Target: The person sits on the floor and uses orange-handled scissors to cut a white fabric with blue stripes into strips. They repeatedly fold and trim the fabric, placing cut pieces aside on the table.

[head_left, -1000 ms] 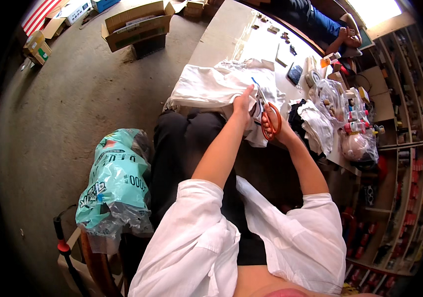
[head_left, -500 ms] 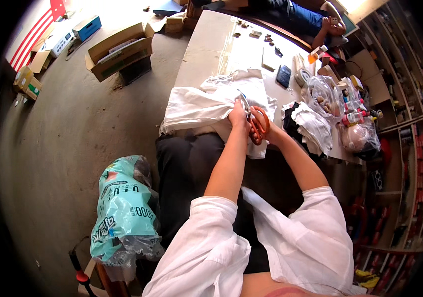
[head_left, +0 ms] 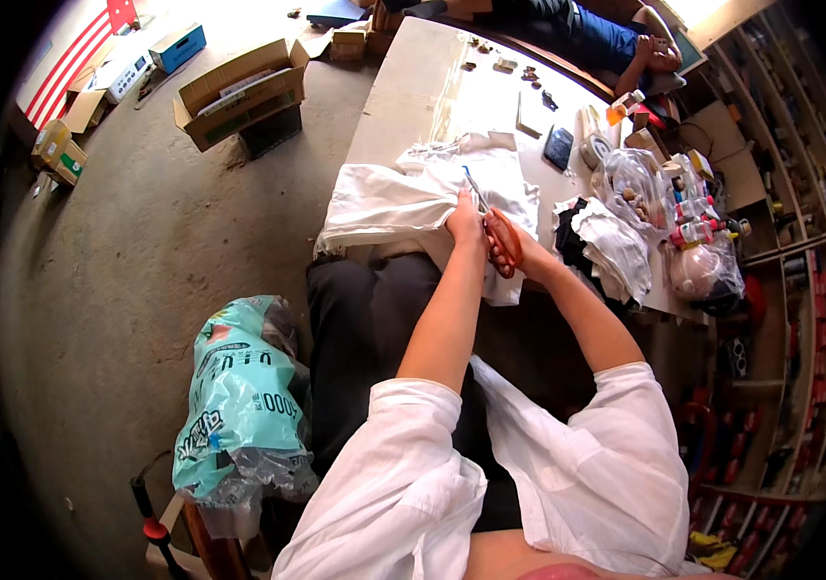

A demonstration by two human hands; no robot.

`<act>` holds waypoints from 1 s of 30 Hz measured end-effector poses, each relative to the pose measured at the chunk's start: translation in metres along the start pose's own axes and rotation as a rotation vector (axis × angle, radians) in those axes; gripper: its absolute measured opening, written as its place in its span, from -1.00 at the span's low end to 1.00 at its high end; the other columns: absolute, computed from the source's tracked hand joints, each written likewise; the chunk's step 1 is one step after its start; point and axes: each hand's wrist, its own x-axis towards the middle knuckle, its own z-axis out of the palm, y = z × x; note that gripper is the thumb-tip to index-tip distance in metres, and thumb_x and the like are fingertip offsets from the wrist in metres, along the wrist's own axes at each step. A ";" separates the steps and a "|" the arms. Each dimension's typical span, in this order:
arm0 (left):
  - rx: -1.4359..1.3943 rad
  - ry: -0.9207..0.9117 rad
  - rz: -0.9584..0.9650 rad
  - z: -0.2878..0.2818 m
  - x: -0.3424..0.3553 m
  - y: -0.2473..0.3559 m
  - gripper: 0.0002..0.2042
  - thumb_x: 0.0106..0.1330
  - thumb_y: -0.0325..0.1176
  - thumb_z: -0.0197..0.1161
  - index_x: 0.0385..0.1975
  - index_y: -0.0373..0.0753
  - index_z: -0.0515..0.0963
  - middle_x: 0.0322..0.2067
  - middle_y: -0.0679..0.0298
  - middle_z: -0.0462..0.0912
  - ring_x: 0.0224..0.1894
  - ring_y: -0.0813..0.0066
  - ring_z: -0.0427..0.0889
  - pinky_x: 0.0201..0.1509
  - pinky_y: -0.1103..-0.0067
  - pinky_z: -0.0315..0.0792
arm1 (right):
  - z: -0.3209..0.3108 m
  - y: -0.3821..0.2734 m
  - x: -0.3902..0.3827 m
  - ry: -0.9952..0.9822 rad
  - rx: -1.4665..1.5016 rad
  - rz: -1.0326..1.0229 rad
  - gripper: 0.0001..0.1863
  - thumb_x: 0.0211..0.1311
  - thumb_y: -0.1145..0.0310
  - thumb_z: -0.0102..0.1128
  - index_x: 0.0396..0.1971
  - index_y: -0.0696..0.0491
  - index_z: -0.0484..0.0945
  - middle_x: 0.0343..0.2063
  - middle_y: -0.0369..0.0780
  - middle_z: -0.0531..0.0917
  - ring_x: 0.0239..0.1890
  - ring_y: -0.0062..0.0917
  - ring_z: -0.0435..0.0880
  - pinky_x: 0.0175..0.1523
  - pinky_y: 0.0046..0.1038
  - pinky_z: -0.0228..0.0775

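Note:
White cloth [head_left: 374, 205] is spread over the near edge of the table, partly above my lap. My left hand [head_left: 464, 222] is closed on a gathered part of it. Just to the right, my right hand [head_left: 526, 253] grips orange-handled scissors [head_left: 503, 240]. Their handles are drawn together, and the metal blades point away from me along the cloth beside my left hand. Some fingers of the right hand are hidden behind the handles. Right of the hands lies a pile of white and black cloth pieces [head_left: 611, 249].
On the table [head_left: 403, 87] are a dark phone [head_left: 558, 148], a clear plastic bag [head_left: 630, 188] and several bottles [head_left: 693, 232]. A teal plastic bag [head_left: 244, 387] stands at my left. An open carton [head_left: 239, 101] is on the floor. Another person [head_left: 606, 43] reclines beyond the table.
The scissors' orange handles have come together from a spread position, closing the blades. Both hands stay in nearly the same place on the cloth.

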 end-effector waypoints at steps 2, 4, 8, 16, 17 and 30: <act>0.009 0.017 -0.007 0.001 -0.004 0.003 -0.62 0.32 -0.05 0.04 -0.12 -0.25 0.43 -0.29 0.17 0.51 -0.40 0.32 0.53 -0.47 0.40 0.45 | 0.002 -0.012 -0.007 -0.024 0.035 0.069 -0.49 0.17 -0.26 -0.02 -0.20 -0.10 0.34 -0.62 -0.40 0.33 -0.64 -0.67 0.35 -0.51 -0.60 0.22; -0.019 -0.028 0.008 -0.002 -0.005 0.003 -0.61 0.31 -0.02 0.03 -0.11 -0.23 0.42 -0.28 0.18 0.50 -0.38 0.31 0.52 -0.50 0.39 0.44 | 0.003 -0.017 -0.006 -0.042 0.073 0.021 -0.39 0.10 -0.38 -0.07 -0.31 -0.06 0.39 -0.59 -0.38 0.37 -0.62 -0.63 0.37 -0.45 -0.59 0.24; 0.202 0.081 -0.073 0.012 -0.046 0.020 -0.59 0.30 -0.03 0.03 -0.17 -0.32 0.42 -0.42 0.23 0.50 -0.44 0.34 0.53 -0.50 0.42 0.45 | -0.019 -0.022 0.002 -0.321 0.183 0.171 -0.24 0.05 -0.48 -0.19 -0.44 0.05 0.40 -0.56 -0.37 0.40 -0.62 -0.64 0.34 -0.44 -0.62 0.21; 0.404 0.096 0.174 0.001 -0.013 0.007 -0.57 0.32 -0.10 0.02 -0.15 -0.44 0.45 -0.31 0.16 0.56 -0.41 0.39 0.54 -0.33 0.47 0.44 | -0.044 -0.035 -0.001 -0.437 0.183 0.289 -0.49 0.23 -0.19 -0.08 -0.37 0.03 0.38 -0.56 -0.43 0.36 -0.57 -0.74 0.31 -0.48 -0.69 0.19; 0.420 0.094 0.233 0.003 -0.014 0.010 -0.60 0.33 -0.11 0.01 -0.16 -0.41 0.46 -0.33 0.18 0.56 -0.45 0.41 0.54 -0.37 0.48 0.44 | -0.042 -0.040 -0.004 -0.415 0.181 0.308 -0.50 0.23 -0.17 -0.06 -0.37 0.04 0.38 -0.57 -0.42 0.36 -0.57 -0.73 0.31 -0.47 -0.68 0.20; 0.094 -0.059 0.150 0.012 -0.038 0.025 -0.69 0.35 -0.23 0.04 -0.08 -0.36 0.40 -0.18 0.18 0.48 -0.28 0.42 0.52 -0.44 0.55 0.56 | -0.024 -0.064 -0.016 -0.296 0.064 0.325 -0.25 0.05 -0.47 -0.16 -0.43 0.06 0.40 -0.59 -0.37 0.39 -0.60 -0.65 0.34 -0.43 -0.59 0.26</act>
